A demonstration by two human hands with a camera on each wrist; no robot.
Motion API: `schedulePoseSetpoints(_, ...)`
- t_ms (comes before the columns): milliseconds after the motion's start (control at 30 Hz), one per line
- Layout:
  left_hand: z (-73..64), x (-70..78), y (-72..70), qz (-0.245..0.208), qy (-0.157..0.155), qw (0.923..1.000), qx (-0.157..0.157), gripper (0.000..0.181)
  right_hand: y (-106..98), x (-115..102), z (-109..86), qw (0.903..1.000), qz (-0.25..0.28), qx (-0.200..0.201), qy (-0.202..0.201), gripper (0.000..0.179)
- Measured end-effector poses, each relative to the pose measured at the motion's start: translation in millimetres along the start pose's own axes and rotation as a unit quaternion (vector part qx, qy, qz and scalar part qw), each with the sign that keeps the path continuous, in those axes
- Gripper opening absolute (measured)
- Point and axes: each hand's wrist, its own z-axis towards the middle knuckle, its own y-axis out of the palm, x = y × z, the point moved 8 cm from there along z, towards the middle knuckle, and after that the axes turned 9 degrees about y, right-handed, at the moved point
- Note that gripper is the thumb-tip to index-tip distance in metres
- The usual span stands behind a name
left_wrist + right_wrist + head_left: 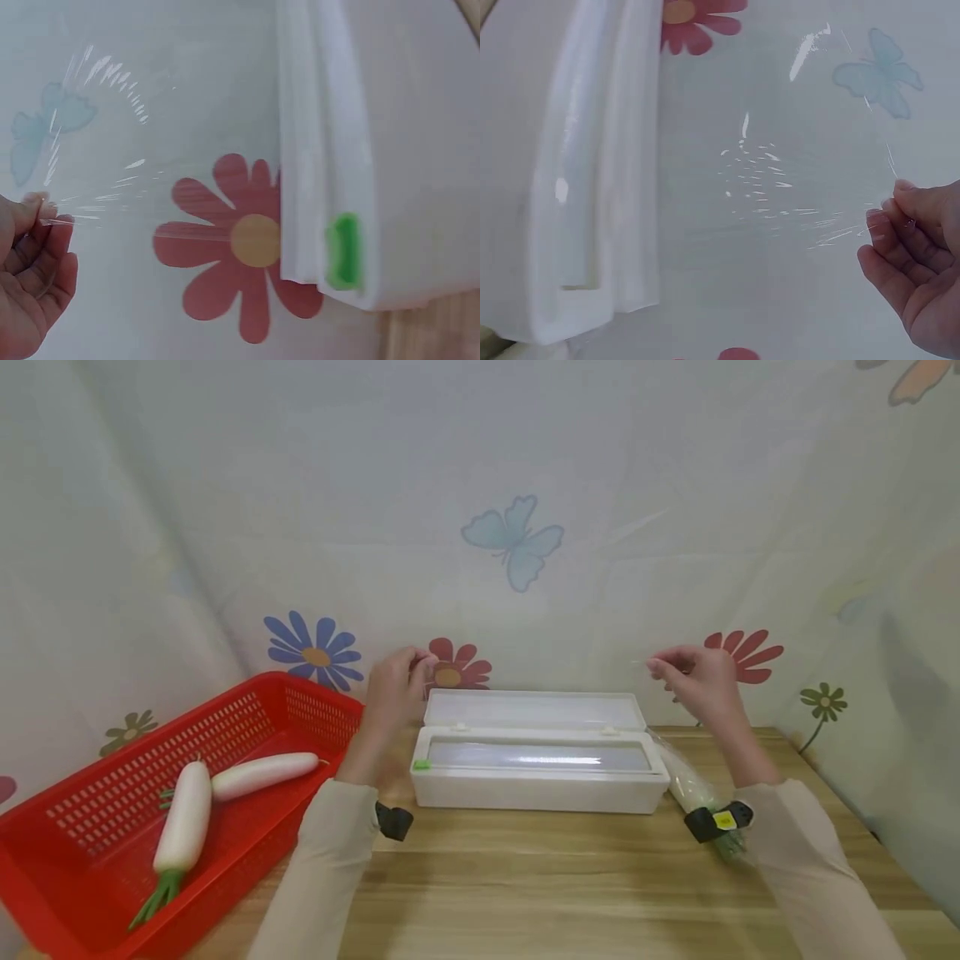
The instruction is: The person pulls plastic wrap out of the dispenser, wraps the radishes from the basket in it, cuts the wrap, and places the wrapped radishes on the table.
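Note:
Clear cling film (pixel 112 199) stretches up from a white dispenser box (pixel 540 793) with its lid raised. My left hand (pixel 397 689) pinches one corner of the film between thumb and fingers, above the left end of the box. Level with it, my right hand (pixel 701 681) pinches the other corner above the right end. In the right wrist view, creases and glints in the film (pixel 780 202) fan out from those fingertips. The film is almost invisible in the head view. A green slider (pixel 422 764) sits at the box's left front corner.
At left, a red basket (pixel 240 877) holds two white radishes with green stems. Another white radish (pixel 686 781), wrapped in clear film, lies right of the box, partly behind my right wrist camera. A curtain with flowers and a butterfly hangs behind the wooden table (pixel 525 885).

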Motion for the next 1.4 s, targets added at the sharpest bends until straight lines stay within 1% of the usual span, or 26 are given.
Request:
schedulePoseSetpoints(100, 7.5, 8.2, -9.1, -0.002, 0.025, 0.9992, 0.030, 0.017, -11, -10, 4.3, 0.9994, 0.016, 0.027, -0.017, 0.026)
schedulePoseSetpoints(167, 12.3, 13.4, -14.9, -0.003, 0.039, 0.9980, 0.049, 0.017, -17, -15, 6.4, 0.9988, 0.021, 0.041, -0.018, 0.026)
schedulePoseSetpoints(367, 24.8, 29.4, -32.0, -0.010, 0.059, 0.9943, 0.088, 0.018, -34, -27, 9.9, 0.9976, 0.027, 0.064, -0.003, 0.034)
schedulePoseSetpoints(500, 31.0, 41.3, -44.3, -0.016, 0.077, 0.9903, 0.115, 0.018, -46, -37, 11.1, 0.9952, 0.045, 0.085, -0.016, 0.032)
schedulePoseSetpoints(633, 34.8, 52.2, -55.0, -0.018, 0.093, 0.9856, 0.140, 0.018, -58, -46, 10.1, 0.9920, 0.060, 0.108, -0.025, 0.032)
schedulePoseSetpoints(767, 36.6, 61.4, -63.2, -0.020, 0.102, 0.9817, 0.159, 0.019, -68, -51, 7.8, 0.9889, 0.070, 0.129, -0.024, 0.033)
schedulePoseSetpoints(933, 35.6, 72.4, -72.0, -0.031, 0.116, 0.9770, 0.176, 0.019, -76, -57, 3.8, 0.9863, 0.090, 0.134, -0.035, 0.033)
schedulePoseSetpoints(1000, 32.1, 76.5, -75.2, -0.038, 0.124, 0.9765, 0.172, 0.019, -78, -57, -0.2, 0.9866, 0.094, 0.127, -0.040, 0.032)
schedulePoseSetpoints(1067, 26.4, 81.2, -79.9, -0.044, 0.130, 0.9779, 0.158, 0.018, -81, -54, -7.4, 0.9869, 0.101, 0.118, -0.043, 0.029)
schedulePoseSetpoints(1133, 18.8, 85.8, -85.4, -0.055, 0.128, 0.9811, 0.134, 0.018, -86, -53, -17.4, 0.9864, 0.110, 0.107, -0.059, 0.024)
schedulePoseSetpoints(1167, 14.5, 88.2, -88.3, -0.058, 0.126, 0.9833, 0.118, 0.018, -88, -53, -23.1, 0.9857, 0.122, 0.095, -0.067, 0.021)
schedulePoseSetpoints(1200, 10.0, 90.6, -91.6, -0.061, 0.124, 0.9851, 0.103, 0.017, -91, -54, -29.1, 0.9830, 0.145, 0.079, -0.080, 0.018)
schedulePoseSetpoints(1267, 0.3, 94.5, -97.3, -0.067, 0.114, 0.9887, 0.071, 0.017, -94, -56, -41.5, 0.9726, 0.201, 0.035, -0.111, 0.012)
schedulePoseSetpoints(1300, -4.5, 96.1, -99.7, -0.069, 0.113, 0.9896, 0.055, 0.017, -96, -57, -47.9, 0.9648, 0.229, 0.010, -0.129, 0.011)
schedulePoseSetpoints(1367, -14.8, 99.1, -103.9, -0.079, 0.114, 0.9900, 0.024, 0.015, -97, -58, -61.3, 0.9517, 0.269, -0.037, -0.143, 0.009)
schedulePoseSetpoints(1400, -20.6, 100.4, -105.6, -0.087, 0.115, 0.9895, 0.007, 0.016, -97, -57, -68.2, 0.9414, 0.292, -0.061, -0.157, 0.009)
